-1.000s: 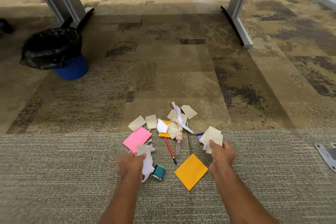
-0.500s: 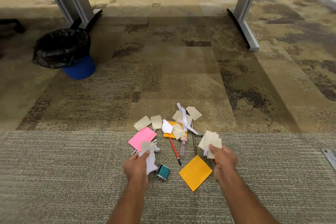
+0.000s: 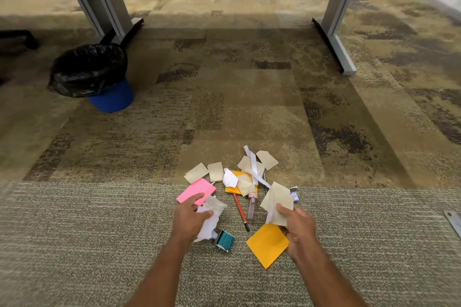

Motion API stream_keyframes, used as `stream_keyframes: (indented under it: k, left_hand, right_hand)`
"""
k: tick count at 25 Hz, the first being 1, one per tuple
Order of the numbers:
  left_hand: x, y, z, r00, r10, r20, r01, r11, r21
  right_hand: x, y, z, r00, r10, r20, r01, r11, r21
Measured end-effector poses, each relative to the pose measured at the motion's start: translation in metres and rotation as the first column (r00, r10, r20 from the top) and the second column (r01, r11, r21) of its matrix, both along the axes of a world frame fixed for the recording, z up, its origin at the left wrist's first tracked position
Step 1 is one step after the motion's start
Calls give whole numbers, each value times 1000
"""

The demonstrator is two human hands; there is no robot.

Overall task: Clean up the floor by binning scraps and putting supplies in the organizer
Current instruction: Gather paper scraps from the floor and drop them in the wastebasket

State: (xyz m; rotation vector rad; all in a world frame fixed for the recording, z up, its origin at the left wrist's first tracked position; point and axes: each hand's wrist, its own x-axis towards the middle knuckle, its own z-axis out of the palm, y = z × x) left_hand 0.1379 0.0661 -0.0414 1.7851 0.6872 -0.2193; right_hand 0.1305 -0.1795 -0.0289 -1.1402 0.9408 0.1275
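Observation:
A heap of paper scraps (image 3: 245, 172) and supplies lies on the carpet in front of me. My left hand (image 3: 190, 218) holds crumpled white and beige scraps (image 3: 212, 212) just below a pink sticky-note pad (image 3: 197, 189). My right hand (image 3: 298, 230) pinches a few beige paper pieces (image 3: 278, 200) above an orange sticky-note pad (image 3: 268, 244). Between my hands lie a red pencil (image 3: 240, 212), a pink-capped tube (image 3: 252, 205) and a teal stamp-like item (image 3: 224, 240). The blue bin with a black bag (image 3: 92, 75) stands far left.
Grey desk legs (image 3: 335, 17) rise at the back left and right, with floor feet reaching toward me. A second orange pad (image 3: 233, 188) lies under scraps. A small blue item (image 3: 294, 194) peeks out behind my right hand's papers. A grey metal plate (image 3: 454, 220) sits at the right edge.
Both hands have lifted slightly off the carpet with their scraps; the left hand drew toward the pink pad. The camera has tilted, so the bin and desk legs sit lower and further right in view.

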Motion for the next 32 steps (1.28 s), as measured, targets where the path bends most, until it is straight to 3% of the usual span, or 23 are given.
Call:
stream_keyframes:
  k: [2, 9, 15, 22, 26, 32]
  left_hand:
    - [6, -13, -2, 1000, 0, -5, 0, 999, 38]
    - [24, -3, 2, 919, 394, 22, -393, 918, -52]
    - [35, -19, 0, 948, 318, -26, -319, 943, -94]
    - [57, -73, 8, 974, 222, -41, -224, 925, -308]
    - [69, -85, 5, 981, 194, 10, -187, 957, -220]
    - [74, -96, 6, 976, 210, -54, -216, 969, -121]
  right_hand:
    - [-4, -5, 1, 999, 37, 2, -37, 999, -31]
    - [-15, -28, -3, 997, 73, 10, -72, 993, -91]
    - [-16, -24, 2, 994, 103, 18, -100, 987, -125]
    - [-22, -35, 12, 992, 121, 35, -114, 982, -151]
    - [-33, -57, 13, 992, 127, 23, -121, 976, -183]
    - [-44, -80, 12, 994, 110, -2, -108, 977, -186]
